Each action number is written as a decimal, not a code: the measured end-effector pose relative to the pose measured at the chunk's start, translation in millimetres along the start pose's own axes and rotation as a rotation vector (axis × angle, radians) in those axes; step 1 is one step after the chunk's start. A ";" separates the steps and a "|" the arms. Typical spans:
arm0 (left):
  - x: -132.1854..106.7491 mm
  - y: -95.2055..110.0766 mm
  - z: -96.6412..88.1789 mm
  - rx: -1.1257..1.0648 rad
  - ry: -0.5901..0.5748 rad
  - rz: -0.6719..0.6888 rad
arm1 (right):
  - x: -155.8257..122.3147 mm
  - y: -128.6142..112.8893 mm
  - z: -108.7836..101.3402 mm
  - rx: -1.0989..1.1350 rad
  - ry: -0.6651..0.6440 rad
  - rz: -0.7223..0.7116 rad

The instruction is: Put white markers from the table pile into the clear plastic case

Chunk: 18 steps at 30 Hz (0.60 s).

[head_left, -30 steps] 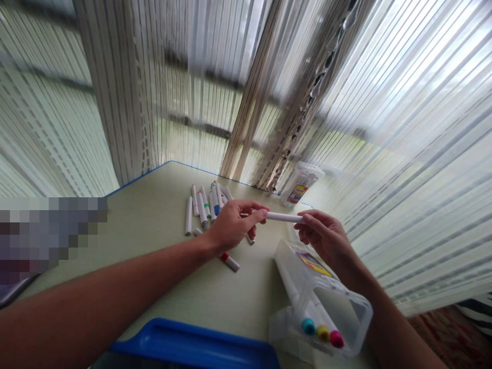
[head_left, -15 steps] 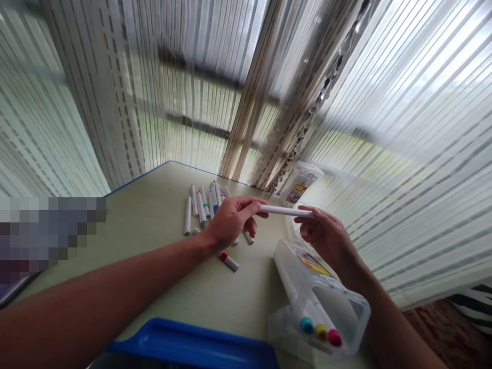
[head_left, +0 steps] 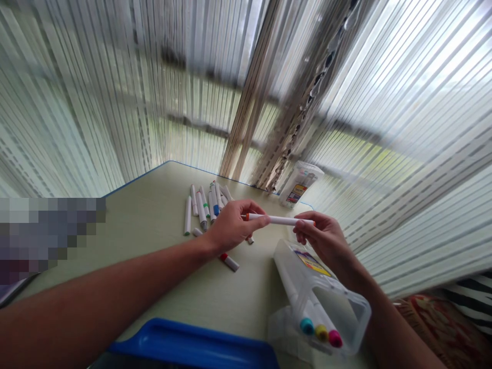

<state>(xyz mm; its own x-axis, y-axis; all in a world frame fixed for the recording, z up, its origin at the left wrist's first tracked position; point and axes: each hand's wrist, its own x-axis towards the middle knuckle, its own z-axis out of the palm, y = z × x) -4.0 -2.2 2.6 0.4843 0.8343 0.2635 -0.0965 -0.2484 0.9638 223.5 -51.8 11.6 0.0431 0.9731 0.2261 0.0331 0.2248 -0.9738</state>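
A white marker (head_left: 277,220) with orange ends is held level above the table, one hand at each end. My left hand (head_left: 231,226) pinches its left end between thumb and fingers. My right hand (head_left: 323,239) grips its right end with curled fingers. Just below my right hand lies an open clear plastic case (head_left: 326,302) holding three markers with teal, yellow and pink caps. A group of several white markers (head_left: 205,204) lies on the pale green table (head_left: 154,225) behind my left hand, and a red-capped marker (head_left: 229,262) lies under my left wrist.
A second clear marker box (head_left: 299,183) stands at the table's far edge by the striped curtains (head_left: 246,92). A blue tray edge (head_left: 192,346) sits at the near side. A blurred patch (head_left: 49,230) covers the left. Patterned fabric (head_left: 453,323) shows at lower right.
The marker dipped slightly and its orange left end now shows beyond my left fingers. My right hand closed more around the right end. The camera shifted a little.
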 end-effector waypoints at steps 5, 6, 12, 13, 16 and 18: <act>0.4 -3.9 0.8 -0.022 -0.003 0.033 | 0.4 -0.8 0.2 0.018 -0.007 0.011; 0.7 -5.0 0.8 -0.025 -0.004 0.036 | 0.5 -1.1 0.2 0.022 -0.004 0.015; 2.9 -5.2 0.7 -0.043 0.002 0.020 | 1.2 -2.0 0.0 0.051 0.019 0.040; 3.1 -4.1 0.7 -0.050 0.001 0.013 | 1.3 -2.0 -0.2 0.058 0.025 0.042; 3.2 -0.5 0.9 -0.073 -0.003 -0.002 | 1.8 -2.3 -1.1 0.086 0.032 0.037; 3.0 1.1 1.2 -0.093 -0.004 -0.011 | 2.1 -2.8 -1.9 0.105 0.033 0.037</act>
<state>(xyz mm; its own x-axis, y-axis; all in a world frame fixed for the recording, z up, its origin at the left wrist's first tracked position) -1.6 -0.6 4.5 0.4889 0.8348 0.2531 -0.1716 -0.1924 0.9662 225.4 -50.5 14.8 0.0748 0.9792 0.1888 -0.0736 0.1942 -0.9782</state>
